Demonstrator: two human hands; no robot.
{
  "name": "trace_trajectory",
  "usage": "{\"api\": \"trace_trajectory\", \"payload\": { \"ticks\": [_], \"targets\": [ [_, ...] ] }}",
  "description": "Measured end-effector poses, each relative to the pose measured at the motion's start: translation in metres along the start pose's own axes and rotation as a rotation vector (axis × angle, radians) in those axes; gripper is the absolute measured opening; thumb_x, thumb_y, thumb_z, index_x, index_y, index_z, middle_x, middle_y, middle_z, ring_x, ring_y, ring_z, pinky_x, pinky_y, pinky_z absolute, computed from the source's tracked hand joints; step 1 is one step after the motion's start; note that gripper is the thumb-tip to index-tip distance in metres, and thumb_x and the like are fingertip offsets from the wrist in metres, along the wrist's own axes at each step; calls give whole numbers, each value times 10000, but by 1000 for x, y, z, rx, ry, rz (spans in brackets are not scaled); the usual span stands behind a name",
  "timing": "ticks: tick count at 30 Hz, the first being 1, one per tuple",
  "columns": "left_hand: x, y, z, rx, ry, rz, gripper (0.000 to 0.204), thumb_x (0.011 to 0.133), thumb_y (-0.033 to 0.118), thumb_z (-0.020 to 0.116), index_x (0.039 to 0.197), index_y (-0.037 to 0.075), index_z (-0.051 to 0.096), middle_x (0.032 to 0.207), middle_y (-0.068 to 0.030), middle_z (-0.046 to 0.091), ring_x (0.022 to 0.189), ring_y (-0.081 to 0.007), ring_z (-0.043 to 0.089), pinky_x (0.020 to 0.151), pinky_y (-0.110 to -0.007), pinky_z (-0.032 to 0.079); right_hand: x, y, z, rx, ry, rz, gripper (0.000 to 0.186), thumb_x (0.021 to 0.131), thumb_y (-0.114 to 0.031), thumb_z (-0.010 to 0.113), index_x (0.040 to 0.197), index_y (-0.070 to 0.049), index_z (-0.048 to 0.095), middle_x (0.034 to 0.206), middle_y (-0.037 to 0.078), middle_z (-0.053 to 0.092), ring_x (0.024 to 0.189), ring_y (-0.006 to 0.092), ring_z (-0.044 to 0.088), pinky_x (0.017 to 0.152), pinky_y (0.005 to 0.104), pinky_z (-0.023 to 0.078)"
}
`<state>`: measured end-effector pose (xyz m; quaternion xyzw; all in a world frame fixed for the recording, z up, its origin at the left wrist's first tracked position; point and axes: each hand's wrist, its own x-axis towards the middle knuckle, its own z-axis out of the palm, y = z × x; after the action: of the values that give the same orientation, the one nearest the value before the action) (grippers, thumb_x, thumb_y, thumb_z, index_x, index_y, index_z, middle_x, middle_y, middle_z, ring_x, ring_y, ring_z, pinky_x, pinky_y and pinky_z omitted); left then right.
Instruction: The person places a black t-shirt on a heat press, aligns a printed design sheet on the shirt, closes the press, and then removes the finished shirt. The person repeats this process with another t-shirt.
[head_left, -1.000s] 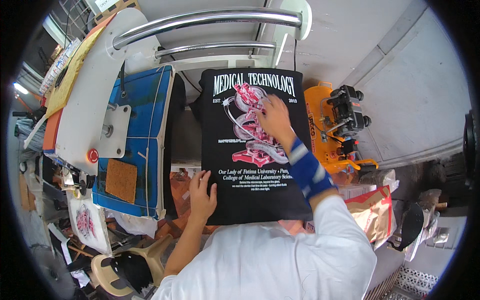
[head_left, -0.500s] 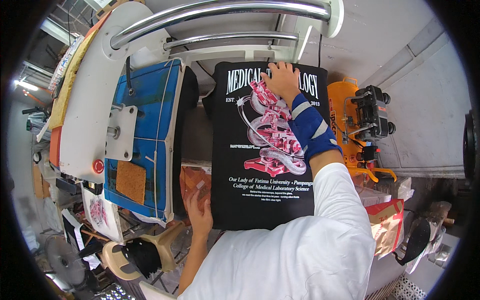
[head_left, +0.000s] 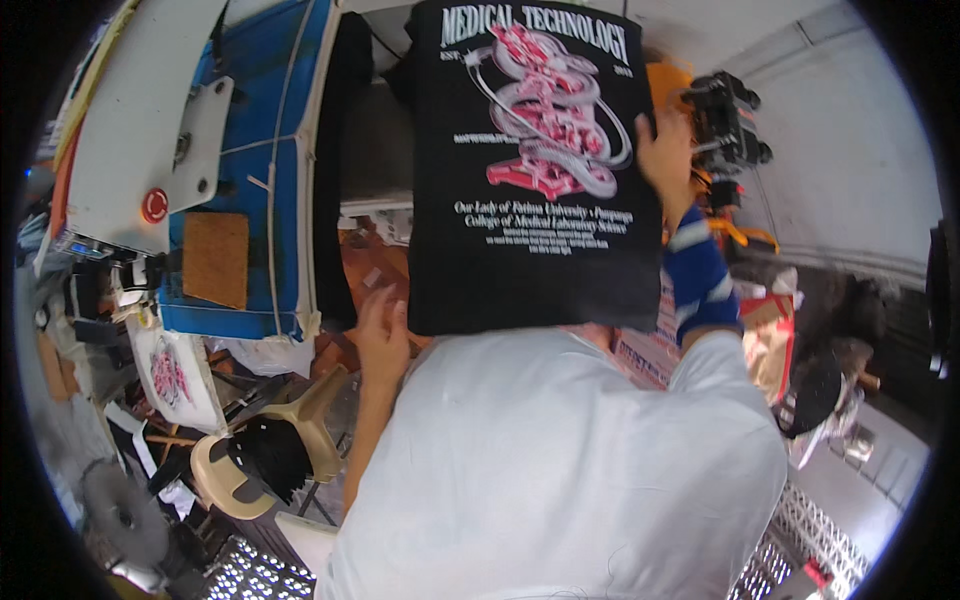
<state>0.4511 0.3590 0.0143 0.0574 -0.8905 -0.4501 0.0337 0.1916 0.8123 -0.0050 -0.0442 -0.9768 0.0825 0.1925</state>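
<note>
A black T-shirt (head_left: 530, 275) with a pink and white graphic and white lettering lies flat and smooth over a flat support, its print facing up. My right hand (head_left: 668, 150), with a blue and grey-striped band on the forearm, is at the shirt's right edge. Its thumb and fingers look apart, somewhat blurred, and nothing shows in them. Low beside the shirt's left edge is my left hand (head_left: 384, 338), fingers loosely stretched out and holding nothing visible. Whether its fingertips touch the fabric I cannot tell.
On the left stands a white press machine with a blue-covered plate (head_left: 262, 170) and a red knob (head_left: 154, 206). An orange and black compressor (head_left: 722, 125) is close on the right. Behind at lower left are a beige chair (head_left: 325, 410) and a fan (head_left: 120, 510).
My right hand has moved from the top of the print to the shirt's right edge. My left hand stays by the left edge. The view has shifted, so the shirt sits higher in it.
</note>
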Motion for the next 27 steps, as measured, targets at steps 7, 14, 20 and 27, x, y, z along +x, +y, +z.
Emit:
{"api": "trace_trajectory", "payload": {
  "ticks": [7, 14, 20, 27],
  "targets": [
    [36, 33, -178, 258, 579, 599, 258, 969, 29, 596, 1219, -5, 653, 1216, -159, 672, 1144, -288, 629, 984, -401, 495, -245, -138, -80, 146, -329, -270, 739, 947, -496, 571, 1486, -12, 426, 1574, 203, 353, 1497, 391, 251, 1221, 567, 149],
    [153, -45, -293, 765, 691, 319, 530, 1001, 475, 553, 1226, 10, 673, 1236, -207, 670, 1185, -399, 602, 1054, -472, 425, -259, -153, -83, 120, -319, -115, 767, 930, -532, 602, 1503, -57, 416, 1608, 224, 274, 1515, 393, 203, 1226, 549, 150],
    [162, -53, -290, 940, 543, 45, 624, 956, 620, 524, 1313, 122, 648, 1414, -153, 572, 1370, -405, 450, 1121, -554, 355, -255, -146, -96, 152, -251, -153, 658, 891, -482, 664, 1389, -71, 538, 1512, 226, 403, 1430, 401, 339, 1156, 549, 277],
    [143, -6, -264, 980, 491, -72, 627, 860, 440, 636, 1399, 127, 565, 1484, -124, 514, 1412, -389, 408, 1139, -583, 334, -316, -111, -118, 564, 22, -299, 300, 832, -175, 721, 1094, -37, 668, 1264, 190, 587, 1246, 396, 514, 1042, 519, 418]
  ]
}}
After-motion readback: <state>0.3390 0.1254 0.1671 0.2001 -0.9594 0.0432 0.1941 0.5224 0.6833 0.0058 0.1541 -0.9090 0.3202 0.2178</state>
